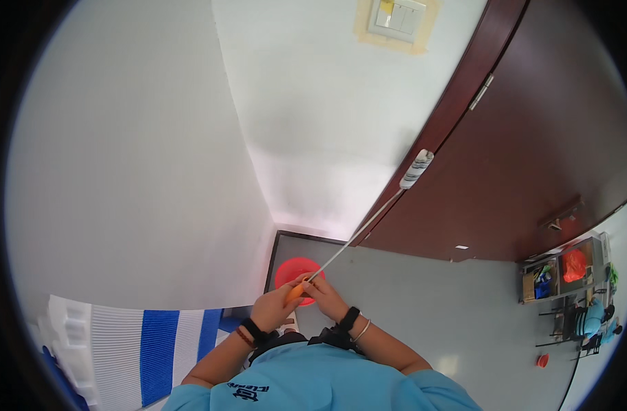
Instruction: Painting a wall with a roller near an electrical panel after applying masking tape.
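A long-handled mini paint roller (357,233) slants up and to the right from my hands. Its orange grip (295,294) sits between my left hand (274,309) and my right hand (326,300), both closed around it. At the far end of the thin rod, the white roller sleeve (416,170) with dark stripes appears against the dark red door frame, beside the white wall (313,116). Whether the sleeve touches the frame I cannot tell. Below the hands, a red bucket (286,269) stands on the floor in the corner, partly hidden by them.
A dark red door (533,137) fills the right side. Masking tape borders a wall switch (398,18) above. Blue and white corrugated panels (160,349) stand at lower left. Far right are a shelf (559,274), seated people (591,318) and a small red bucket (543,360) on grey floor.
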`<state>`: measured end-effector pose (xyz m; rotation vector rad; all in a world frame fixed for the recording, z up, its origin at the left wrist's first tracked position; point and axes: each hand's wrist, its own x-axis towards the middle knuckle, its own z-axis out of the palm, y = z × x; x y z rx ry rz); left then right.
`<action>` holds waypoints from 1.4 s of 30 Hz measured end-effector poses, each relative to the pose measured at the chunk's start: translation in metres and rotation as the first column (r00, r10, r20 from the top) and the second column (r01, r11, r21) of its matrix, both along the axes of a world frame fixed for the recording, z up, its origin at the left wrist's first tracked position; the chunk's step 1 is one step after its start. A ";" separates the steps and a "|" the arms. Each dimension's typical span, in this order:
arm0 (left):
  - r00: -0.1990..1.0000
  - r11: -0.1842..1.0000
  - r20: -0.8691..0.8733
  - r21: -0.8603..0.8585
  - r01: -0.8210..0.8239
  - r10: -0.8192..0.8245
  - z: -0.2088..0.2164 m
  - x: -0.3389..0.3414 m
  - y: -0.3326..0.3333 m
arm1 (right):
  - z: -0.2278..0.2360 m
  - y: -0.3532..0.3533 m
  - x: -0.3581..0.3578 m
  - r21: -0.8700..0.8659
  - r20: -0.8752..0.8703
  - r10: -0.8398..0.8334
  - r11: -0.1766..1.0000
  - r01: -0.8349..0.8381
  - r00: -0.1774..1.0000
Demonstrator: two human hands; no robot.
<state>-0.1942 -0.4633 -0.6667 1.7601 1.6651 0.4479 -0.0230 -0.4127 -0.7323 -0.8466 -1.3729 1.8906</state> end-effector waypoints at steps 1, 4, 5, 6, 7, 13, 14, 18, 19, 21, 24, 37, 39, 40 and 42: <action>0.999 0.999 -0.047 0.049 0.002 0.001 0.000 -0.006 -0.004 | 0.001 -0.002 -0.006 -0.002 -0.001 0.000 1.000 0.000 1.000; 0.998 0.998 -0.008 0.012 -0.056 0.057 0.019 -0.017 -0.010 | 0.009 0.000 -0.023 -0.098 -0.113 0.050 0.993 -0.061 0.992; 0.998 0.998 -0.015 0.011 -0.062 0.062 0.025 -0.018 -0.010 | 0.010 0.002 -0.027 -0.089 -0.098 0.053 0.994 -0.062 0.994; 0.997 0.997 0.033 0.004 -0.075 0.075 0.032 -0.017 -0.007 | 0.010 0.004 -0.029 -0.080 -0.082 0.056 0.995 -0.062 0.995; 0.993 0.996 0.081 -0.003 -0.087 0.087 0.036 -0.017 -0.005 | 0.009 0.006 -0.031 -0.081 -0.087 0.060 0.994 -0.067 0.994; 0.997 0.997 -0.001 -0.017 -0.071 0.071 0.033 -0.021 0.012 | 0.015 0.019 -0.032 -0.147 -0.159 0.029 0.988 -0.052 0.987; 0.997 0.997 0.003 -0.016 -0.078 0.078 0.034 -0.020 0.014 | 0.017 0.018 -0.031 -0.173 -0.168 -0.006 0.985 -0.023 0.986; 0.998 0.999 -0.054 0.014 -0.033 0.034 0.030 -0.015 0.027 | 0.013 0.023 -0.026 -0.232 -0.226 -0.086 0.972 0.032 0.970; 0.995 0.999 -0.092 0.035 -0.020 0.023 0.029 -0.014 0.029 | 0.012 0.024 -0.025 -0.233 -0.224 -0.077 0.972 0.023 0.972; 0.993 0.999 -0.114 0.046 -0.021 0.026 0.033 -0.010 0.035 | 0.012 0.030 -0.022 -0.289 -0.216 -0.108 0.957 0.042 0.970; 0.991 0.998 -0.132 0.059 -0.025 0.033 0.036 -0.010 0.036 | 0.019 0.034 -0.021 -0.299 -0.219 -0.072 0.954 0.003 0.973; 0.993 0.995 -0.081 0.063 -0.078 0.083 0.021 -0.017 0.038 | 0.018 0.041 -0.028 -0.291 -0.171 -0.071 0.956 0.018 0.983; 0.994 0.994 -0.058 0.049 -0.095 0.097 0.020 -0.014 0.039 | 0.017 0.042 -0.025 -0.309 -0.158 -0.069 0.951 0.017 0.985; 0.994 0.994 -0.040 0.033 -0.104 0.105 0.019 -0.012 0.039 | 0.014 0.042 -0.025 -0.308 -0.154 -0.057 0.951 0.007 0.986; 0.992 0.992 -0.028 0.014 -0.125 0.125 0.018 -0.012 0.039 | 0.005 0.044 -0.028 -0.320 -0.154 -0.104 0.946 0.050 0.983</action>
